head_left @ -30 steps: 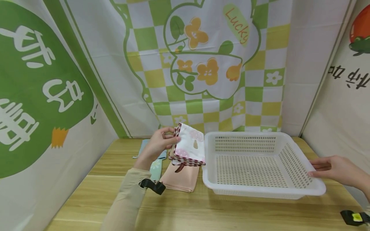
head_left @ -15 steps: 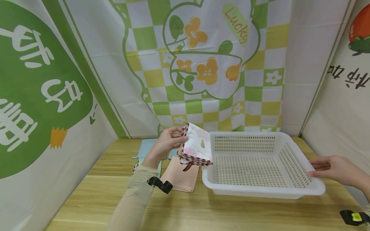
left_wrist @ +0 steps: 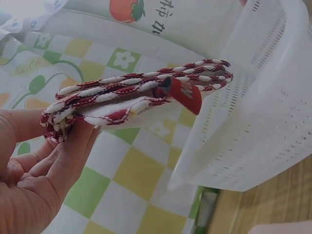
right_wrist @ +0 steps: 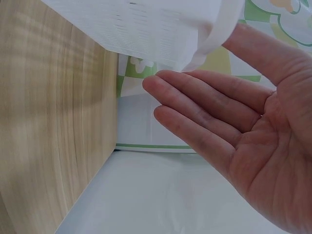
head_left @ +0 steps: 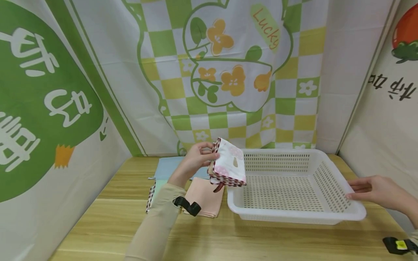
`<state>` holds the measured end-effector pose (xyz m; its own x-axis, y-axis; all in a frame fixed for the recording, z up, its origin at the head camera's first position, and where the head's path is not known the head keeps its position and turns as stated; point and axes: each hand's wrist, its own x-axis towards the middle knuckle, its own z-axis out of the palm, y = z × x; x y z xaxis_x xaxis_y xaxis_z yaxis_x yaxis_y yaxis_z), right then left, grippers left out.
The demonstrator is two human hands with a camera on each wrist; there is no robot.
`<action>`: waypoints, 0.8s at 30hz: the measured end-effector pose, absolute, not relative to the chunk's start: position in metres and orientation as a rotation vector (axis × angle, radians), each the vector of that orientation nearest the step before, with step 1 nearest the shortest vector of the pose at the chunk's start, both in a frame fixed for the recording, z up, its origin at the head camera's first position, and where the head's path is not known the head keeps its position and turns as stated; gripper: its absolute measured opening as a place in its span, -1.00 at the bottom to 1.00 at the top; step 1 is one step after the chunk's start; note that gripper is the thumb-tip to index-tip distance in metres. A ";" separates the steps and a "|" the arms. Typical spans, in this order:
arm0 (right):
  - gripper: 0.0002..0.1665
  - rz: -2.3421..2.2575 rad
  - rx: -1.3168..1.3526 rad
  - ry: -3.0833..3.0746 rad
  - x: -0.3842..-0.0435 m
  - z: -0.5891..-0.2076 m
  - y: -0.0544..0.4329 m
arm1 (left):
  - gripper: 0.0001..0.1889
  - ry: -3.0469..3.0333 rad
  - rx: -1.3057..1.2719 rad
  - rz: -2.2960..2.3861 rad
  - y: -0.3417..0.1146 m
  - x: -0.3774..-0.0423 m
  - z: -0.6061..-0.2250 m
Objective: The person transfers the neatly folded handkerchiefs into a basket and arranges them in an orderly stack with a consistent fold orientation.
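Observation:
My left hand point(head_left: 195, 162) pinches a folded towel point(head_left: 230, 163) by its left edge, thumb on top. The towel is white with pale pink prints, and its trim is dark red and white. A red tag point(left_wrist: 185, 95) sticks out from its layered edge in the left wrist view. It is held raised, overlapping the left rim of the white plastic basket point(head_left: 294, 214) in the head view. At the basket's right end is my right hand point(head_left: 380, 192), its fingers nearly straight beneath the rim and its thumb at the rim, as the right wrist view shows.
On the wooden table point(head_left: 209, 239), left of the basket, lie a folded peach cloth point(head_left: 205, 199), a blue cloth point(head_left: 166, 166) and a green cloth point(head_left: 161, 185), partly behind the left arm. A printed curtain point(head_left: 215, 119) hangs along the back.
My left hand has moved right with the folded towel, from over the peach cloth to the basket's left rim. More of the blue and green cloths shows. My right hand stays at the basket.

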<state>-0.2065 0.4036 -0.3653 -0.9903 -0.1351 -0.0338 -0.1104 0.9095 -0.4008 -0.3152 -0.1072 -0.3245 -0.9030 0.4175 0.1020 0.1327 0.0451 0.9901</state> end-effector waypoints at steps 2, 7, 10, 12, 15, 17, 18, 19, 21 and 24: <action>-0.21 -0.627 -0.198 3.013 -0.206 -0.366 0.404 | -0.82 2.106 0.570 1.945 -0.105 -0.316 -0.324; -0.22 -0.621 -0.201 3.025 -0.206 -0.366 0.404 | -0.79 2.113 0.565 1.915 -0.100 -0.318 -0.321; -0.22 -0.620 -0.206 3.029 -0.206 -0.366 0.404 | -0.78 2.108 0.561 1.906 -0.096 -0.317 -0.317; -0.23 -0.619 -0.214 3.034 -0.205 -0.366 0.404 | -0.78 2.114 0.555 1.902 -0.093 -0.319 -0.317; -0.25 -0.622 -0.219 3.035 -0.205 -0.367 0.404 | -0.77 2.128 0.553 1.897 -0.090 -0.323 -0.319; -0.25 -0.623 -0.220 3.038 -0.205 -0.367 0.404 | -0.77 2.134 0.552 1.890 -0.088 -0.323 -0.318; -0.25 -0.626 -0.216 3.035 -0.205 -0.366 0.404 | -0.77 2.135 0.556 1.889 -0.087 -0.324 -0.317; -0.24 -0.629 -0.213 3.032 -0.205 -0.366 0.404 | -0.77 2.130 0.561 1.889 -0.086 -0.324 -0.317; -0.23 -0.633 -0.206 3.026 -0.205 -0.366 0.404 | -0.78 2.121 0.567 1.887 -0.084 -0.325 -0.317; -0.23 -0.633 -0.201 3.021 -0.205 -0.366 0.404 | -0.78 2.104 0.573 1.887 -0.081 -0.325 -0.317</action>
